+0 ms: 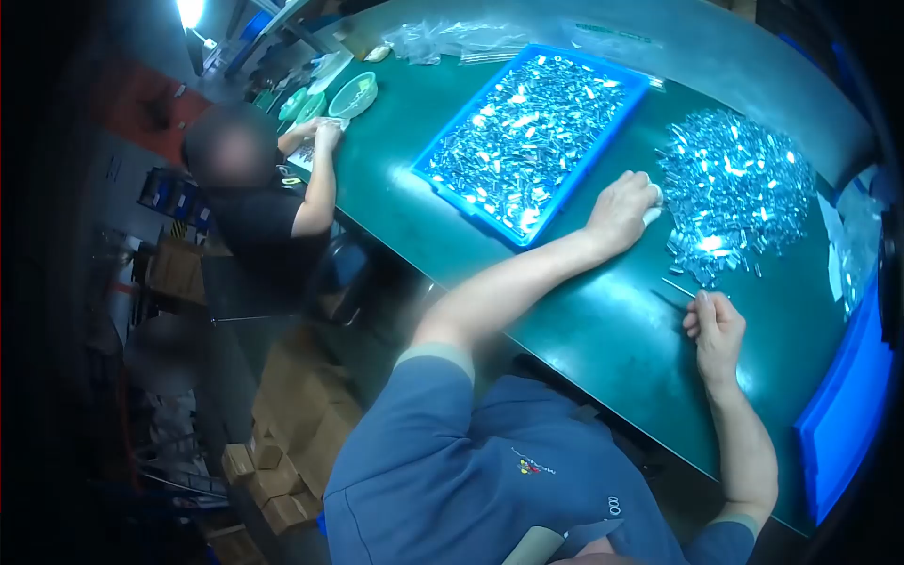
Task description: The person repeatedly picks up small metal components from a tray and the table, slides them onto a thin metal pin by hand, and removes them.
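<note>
A large heap of small shiny metal pieces (739, 184) lies loose on the green table (603, 330). My left hand (623, 215) rests at the heap's left edge, its fingers curled and white covers on some fingertips. Whatever those fingers pinch, if anything, is hidden. Below the heap, my right hand (718, 330) is closed around a thin metal rod (678, 287) whose tip points up and left, toward the heap's lower edge. Left of my left hand stands a blue tray (574, 184), filled with many similar metal pieces.
A blue bin (847, 414) is at the table's right edge, near my right forearm. Clear plastic bags (452, 42) lie along the back. On the left, another person (259, 193) works with both hands near green baskets (354, 95). Cardboard boxes (278, 471) stand on the floor.
</note>
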`<move>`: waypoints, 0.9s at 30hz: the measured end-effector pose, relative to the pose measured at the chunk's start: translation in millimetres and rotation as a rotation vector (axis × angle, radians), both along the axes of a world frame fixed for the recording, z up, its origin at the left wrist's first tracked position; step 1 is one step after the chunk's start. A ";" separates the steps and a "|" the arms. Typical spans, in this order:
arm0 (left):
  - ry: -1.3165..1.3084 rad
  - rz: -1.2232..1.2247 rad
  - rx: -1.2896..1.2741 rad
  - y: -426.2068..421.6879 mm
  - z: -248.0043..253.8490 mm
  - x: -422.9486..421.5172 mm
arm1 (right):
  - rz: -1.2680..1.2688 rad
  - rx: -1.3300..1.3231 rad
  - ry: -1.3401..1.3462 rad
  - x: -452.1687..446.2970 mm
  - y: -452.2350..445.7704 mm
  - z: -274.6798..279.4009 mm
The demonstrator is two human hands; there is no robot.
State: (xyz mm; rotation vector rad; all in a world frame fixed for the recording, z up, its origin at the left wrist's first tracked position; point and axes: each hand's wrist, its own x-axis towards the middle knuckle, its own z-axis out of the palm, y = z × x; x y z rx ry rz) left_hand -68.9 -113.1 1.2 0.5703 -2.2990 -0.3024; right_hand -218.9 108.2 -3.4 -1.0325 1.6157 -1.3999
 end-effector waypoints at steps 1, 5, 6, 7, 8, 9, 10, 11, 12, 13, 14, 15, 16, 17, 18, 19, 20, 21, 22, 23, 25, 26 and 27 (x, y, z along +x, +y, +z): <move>0.006 0.008 -0.006 -1.3 -0.5 3.0 | 0.008 -0.006 0.006 -0.5 0.4 -1.3; 0.084 -0.126 0.286 23.1 6.5 20.5 | -0.059 -0.001 -0.040 -0.4 1.1 0.7; 0.086 -0.180 0.305 34.3 11.7 27.8 | -0.083 0.011 -0.065 0.5 1.4 0.1; 0.089 -0.232 0.326 44.6 15.6 34.4 | -0.076 0.017 -0.066 0.9 1.6 0.2; 0.097 -0.272 0.378 53.5 17.2 39.2 | -0.083 0.015 -0.046 0.6 1.8 0.7; 0.107 -0.313 0.429 60.5 18.3 42.9 | -0.090 0.013 -0.026 0.3 1.7 0.2; 0.099 -0.345 0.465 64.7 19.2 44.8 | -0.094 0.031 -0.030 -0.7 2.0 -2.1; 0.110 -0.367 0.485 68.1 20.3 46.4 | -0.090 0.037 -0.026 0.0 2.5 -1.6; 0.112 -0.379 0.498 69.8 19.5 46.5 | -0.080 0.038 -0.011 -0.1 2.7 -0.1; 0.114 -0.390 0.510 71.2 18.3 46.2 | -0.069 0.038 0.003 -0.2 3.1 0.9; 0.119 -0.388 0.512 71.9 16.9 46.1 | -0.066 0.040 0.007 -0.4 3.8 0.1; 0.099 -0.383 0.525 71.6 15.5 45.5 | -0.063 0.043 0.015 -1.2 4.4 -1.7; 0.079 -0.379 0.539 71.0 14.2 45.1 | -0.060 0.046 0.022 -1.5 5.1 -2.7; 0.080 -0.378 0.539 69.8 13.2 44.7 | -0.058 0.047 0.024 -1.7 5.5 -0.9; 0.108 -0.377 0.539 67.9 13.1 44.5 | -0.072 0.050 0.014 -2.3 5.5 2.1; 0.136 -0.377 0.540 66.5 13.1 44.6 | -0.085 0.054 0.005 -2.5 5.6 3.7; 0.137 -0.375 0.539 66.2 12.7 44.6 | -0.083 0.054 0.006 -2.9 6.4 3.0; 0.148 -0.378 0.555 66.0 13.5 45.1 | -0.068 0.059 0.010 -3.4 6.7 1.4; 0.158 -0.379 0.573 66.4 13.6 46.1 | -0.051 0.066 0.012 -3.7 7.2 -0.4; 0.160 -0.375 0.575 67.8 12.2 46.5 | -0.047 0.068 0.012 -3.8 8.1 -2.4; 0.135 -0.395 0.584 69.1 11.2 45.5 | -0.002 0.022 0.052 -4.1 8.7 -5.5; 0.104 -0.383 0.579 68.9 11.3 45.9 | 0.000 0.020 0.052 -3.9 8.4 -6.3; 0.103 -0.382 0.579 69.0 11.2 46.0 | -0.006 0.028 0.058 -3.3 8.6 -7.3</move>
